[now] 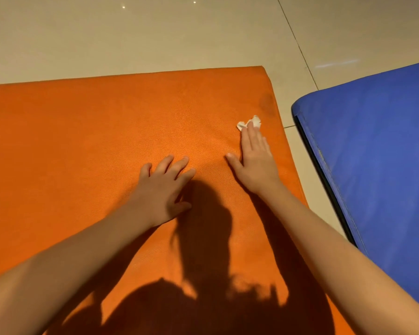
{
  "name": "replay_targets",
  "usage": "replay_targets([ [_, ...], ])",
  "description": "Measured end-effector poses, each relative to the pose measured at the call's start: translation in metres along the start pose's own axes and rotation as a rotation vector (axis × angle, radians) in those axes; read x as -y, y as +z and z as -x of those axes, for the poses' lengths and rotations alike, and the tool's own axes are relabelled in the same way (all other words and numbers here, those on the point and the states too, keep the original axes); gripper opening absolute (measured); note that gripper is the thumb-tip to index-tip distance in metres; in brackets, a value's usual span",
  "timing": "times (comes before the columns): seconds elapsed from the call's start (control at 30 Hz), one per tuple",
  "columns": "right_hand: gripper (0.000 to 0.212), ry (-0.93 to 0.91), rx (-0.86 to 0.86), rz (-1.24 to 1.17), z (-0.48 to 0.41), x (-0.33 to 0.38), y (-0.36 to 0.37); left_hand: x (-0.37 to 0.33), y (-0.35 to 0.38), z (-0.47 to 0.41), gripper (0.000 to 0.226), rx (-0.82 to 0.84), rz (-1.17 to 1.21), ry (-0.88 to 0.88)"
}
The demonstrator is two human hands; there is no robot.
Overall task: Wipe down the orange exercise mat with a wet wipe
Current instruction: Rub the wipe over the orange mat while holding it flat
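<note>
The orange exercise mat [87,131] is laid on the tiled floor [155,32], a blue mat [373,153] beside it on the right. A crumpled wet wipe [250,122] is pressed near the mat's far right corner by the straight fingers of the right hand [255,160]. The left hand [165,187] is rested flat, fingers spread, nearer the middle.

Single view, recorded from a wide-angle camera worn on the head. The lens is pitched forward and steeply down. The left forearm [70,257] and right forearm [336,250] are seen from above and behind, entering at the lower corners. The orange mat [82,141] is held at close range and fills the middle and lower frame. Its far edge and far right corner are caught; its left and near sides are cut off. Tiled floor [155,32] is taken in beyond, and part of a blue mat [373,153] at the right margin.
</note>
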State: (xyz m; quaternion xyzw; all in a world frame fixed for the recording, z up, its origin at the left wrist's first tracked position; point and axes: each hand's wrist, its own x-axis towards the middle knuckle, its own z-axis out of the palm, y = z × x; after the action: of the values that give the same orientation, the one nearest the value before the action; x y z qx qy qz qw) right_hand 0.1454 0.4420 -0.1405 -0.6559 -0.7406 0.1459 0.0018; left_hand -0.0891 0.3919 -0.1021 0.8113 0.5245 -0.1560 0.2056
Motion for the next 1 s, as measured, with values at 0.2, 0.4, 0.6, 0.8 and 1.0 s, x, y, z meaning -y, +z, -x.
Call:
replay_targets([
  [0.2, 0.072, 0.204, -0.026, 0.024, -0.038, -0.032, -0.019, 0.016, -0.010, -0.016, 0.084, -0.059, 0.048, 0.061],
  [0.4, 0.078, -0.083, 0.025, 0.074, -0.015, -0.024, -0.012, 0.026, -0.015, -0.035, 0.096, -0.020, -0.008, -0.046],
  [0.6, 0.076, 0.184, -0.062, -0.097, -0.065, -0.028, -0.016, 0.035, -0.032, -0.051, 0.094, -0.054, 0.057, -0.080],
  [0.8, 0.075, -0.078, -0.029, 0.087, -0.056, -0.033, -0.017, 0.043, -0.030, -0.063, 0.101, -0.014, 0.028, -0.098],
  [1.0, 0.075, 0.168, -0.102, -0.145, -0.101, -0.017, -0.019, 0.042, -0.033, -0.061, 0.099, -0.004, 0.019, -0.100],
])
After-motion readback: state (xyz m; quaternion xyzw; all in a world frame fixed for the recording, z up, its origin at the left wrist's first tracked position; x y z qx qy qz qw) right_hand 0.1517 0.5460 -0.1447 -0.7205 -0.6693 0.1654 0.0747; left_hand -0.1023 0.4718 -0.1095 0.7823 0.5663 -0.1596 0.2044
